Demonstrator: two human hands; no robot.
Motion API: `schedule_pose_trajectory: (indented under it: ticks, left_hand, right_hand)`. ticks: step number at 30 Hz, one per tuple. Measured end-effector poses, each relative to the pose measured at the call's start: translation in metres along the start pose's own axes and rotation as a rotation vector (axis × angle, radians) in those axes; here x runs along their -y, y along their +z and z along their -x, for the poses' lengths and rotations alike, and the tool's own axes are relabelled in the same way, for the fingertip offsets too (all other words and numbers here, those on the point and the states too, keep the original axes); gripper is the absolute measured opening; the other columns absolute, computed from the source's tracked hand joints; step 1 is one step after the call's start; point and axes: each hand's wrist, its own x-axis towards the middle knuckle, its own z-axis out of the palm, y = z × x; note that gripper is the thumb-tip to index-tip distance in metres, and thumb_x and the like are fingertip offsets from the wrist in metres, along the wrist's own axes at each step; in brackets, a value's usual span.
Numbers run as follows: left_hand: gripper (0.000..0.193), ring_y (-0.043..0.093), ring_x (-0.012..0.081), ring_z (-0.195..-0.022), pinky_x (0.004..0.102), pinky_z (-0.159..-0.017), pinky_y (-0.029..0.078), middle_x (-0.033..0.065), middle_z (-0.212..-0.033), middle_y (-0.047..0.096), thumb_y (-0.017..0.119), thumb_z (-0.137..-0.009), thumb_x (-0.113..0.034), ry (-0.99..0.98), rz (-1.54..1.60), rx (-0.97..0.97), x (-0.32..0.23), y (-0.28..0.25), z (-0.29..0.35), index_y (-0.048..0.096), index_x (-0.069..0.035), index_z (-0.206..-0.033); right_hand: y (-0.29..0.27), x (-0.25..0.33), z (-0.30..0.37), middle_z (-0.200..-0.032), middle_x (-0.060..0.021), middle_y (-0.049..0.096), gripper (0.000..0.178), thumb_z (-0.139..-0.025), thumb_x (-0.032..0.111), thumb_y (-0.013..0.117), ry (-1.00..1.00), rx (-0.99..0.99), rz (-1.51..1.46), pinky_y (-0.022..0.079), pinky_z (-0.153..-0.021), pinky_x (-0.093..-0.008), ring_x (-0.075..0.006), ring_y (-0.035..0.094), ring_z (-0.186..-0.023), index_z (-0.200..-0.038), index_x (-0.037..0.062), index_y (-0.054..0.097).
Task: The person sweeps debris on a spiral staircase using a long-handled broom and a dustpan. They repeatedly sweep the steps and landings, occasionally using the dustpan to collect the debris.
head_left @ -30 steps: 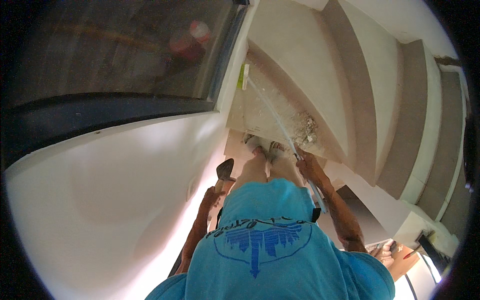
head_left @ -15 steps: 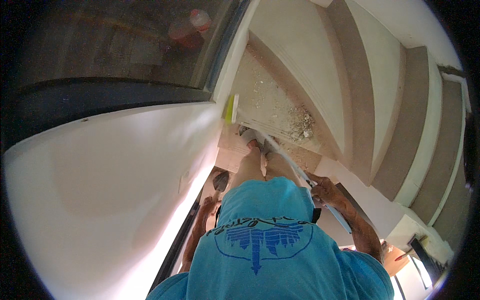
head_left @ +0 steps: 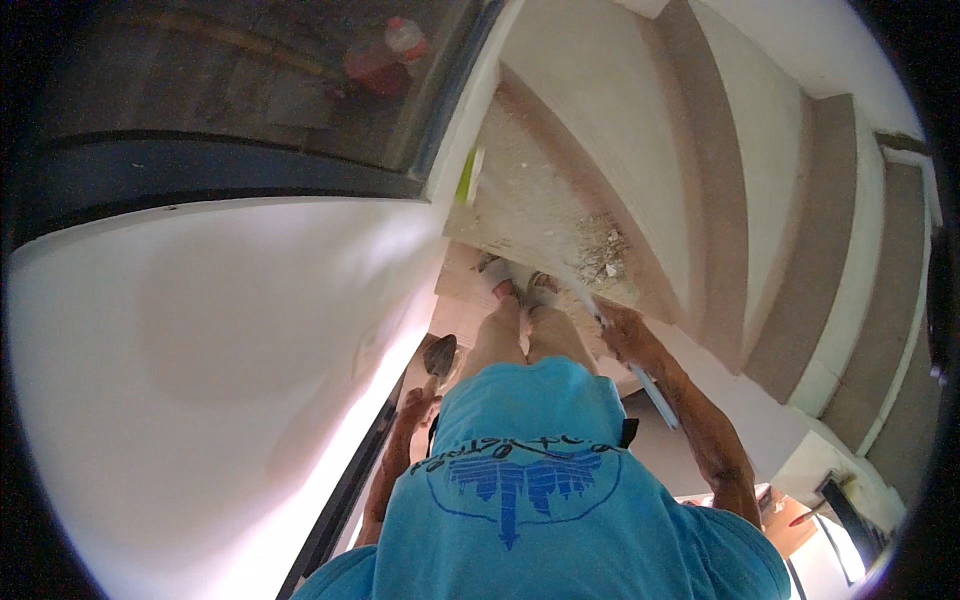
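My right hand (head_left: pixel 624 334) is closed around the pale stick of a broom (head_left: pixel 655 398). The stick runs forward past my feet, smeared by motion. Its green and white head (head_left: pixel 467 176) lies on the landing against the wall's foot, at the far left corner. Low beside my left leg, my left hand (head_left: pixel 418 404) is wrapped round the handle of a pointed trowel (head_left: pixel 439 354), whose grey blade points forward. A heap of plaster rubble (head_left: pixel 604 248) sits on the dusty landing, right of the broom's head and ahead of my feet.
Curved stair steps (head_left: pixel 727 180) rise to the right. A white wall (head_left: pixel 230 350) stands close on my left, with a dark-framed window (head_left: pixel 250 100) above it. My sandalled feet (head_left: pixel 515 283) are on a step just below the landing. A dark-bladed tool (head_left: pixel 850 510) lies at the lower right.
My right hand has gone forward and a little left, pushing the broom. Its head has slid farther away along the wall. The left hand and trowel stay nearly in place.
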Motion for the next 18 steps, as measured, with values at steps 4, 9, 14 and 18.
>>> schedule_pose_trajectory:
  ticks: [4, 9, 14, 18]
  left_hand:
    - [0.028, 0.046, 0.015, -0.039, 0.028, -0.03, 0.033, 0.0073, -0.056, 0.05, 0.065, -0.073, -0.02, -0.117, 0.023, 0.045, 0.004, 0.002, -0.006, 0.048, 0.001, -0.079]
    - [0.028, 0.047, 0.0149, -0.039, 0.0278, -0.03, 0.034, 0.0069, -0.056, 0.05, 0.065, -0.073, -0.021, -0.147, 0.024, 0.05, 0.005, 0.005, -0.004, 0.048, 0.001, -0.079]
    - [0.028, 0.047, 0.0147, -0.04, 0.0277, -0.03, 0.034, 0.0065, -0.055, 0.049, 0.066, -0.073, -0.021, -0.038, -0.034, 0.033, 0.01, 0.004, -0.008, 0.048, 0.0, -0.079]
    - [0.028, 0.048, 0.0145, -0.04, 0.0278, -0.031, 0.035, 0.0058, -0.054, 0.048, 0.066, -0.073, -0.023, -0.218, 0.098, -0.008, -0.009, 0.004, 0.007, 0.049, 0.0, -0.078]
  right_hand:
    - [0.006, -0.005, 0.057, -0.062, -0.0038, 0.05, 0.054, -0.077, 0.001, 0.044, 0.128, 0.169, -0.106, 0.041, -0.036, -0.0251, -0.0097, 0.045, -0.041, -0.13, 0.0112, 0.039]
    - [-0.004, 0.002, 0.053, -0.059, -0.0037, 0.048, 0.049, -0.079, 0.005, 0.042, 0.064, 0.012, -0.168, 0.039, -0.034, -0.0244, -0.0097, 0.044, -0.041, -0.128, 0.0089, 0.04]
    - [0.006, -0.017, 0.006, -0.056, -0.0038, 0.046, 0.053, -0.078, 0.005, 0.044, 0.045, -0.042, -0.159, 0.04, -0.035, -0.0259, -0.0109, 0.045, -0.041, -0.13, 0.0091, 0.037]
    - [0.02, -0.011, 0.029, -0.057, -0.0035, 0.048, 0.058, -0.076, 0.003, 0.045, 0.049, 0.09, -0.112, 0.04, -0.037, -0.0255, -0.0107, 0.044, -0.042, -0.132, 0.0095, 0.035]
